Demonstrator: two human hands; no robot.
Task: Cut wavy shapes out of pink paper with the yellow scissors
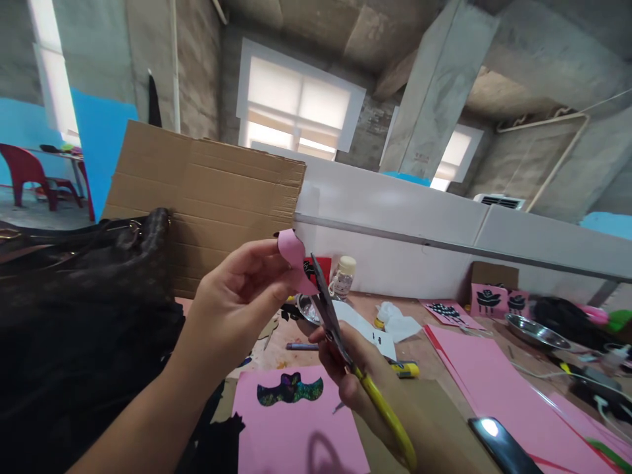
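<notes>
My left hand [241,283] pinches a small curved piece of pink paper [292,250] between thumb and fingers, held up above the table. Gripped in my right hand [355,355] is a pair of scissors [328,309] with yellow handles, its blades pointing up beside the pink piece. Whether the blades touch the paper I cannot tell. Below my hands lies a pink sheet [286,441] bearing a dark, shimmering wavy cut-out [289,390].
A black bag [83,316] and upright cardboard [207,191] stand at left. On the right lie pink sheets [474,368], a phone [501,444] and a metal dish [537,331]. A jar [344,276], tissue [395,320] and yellow glue stick [405,370] are behind my right hand.
</notes>
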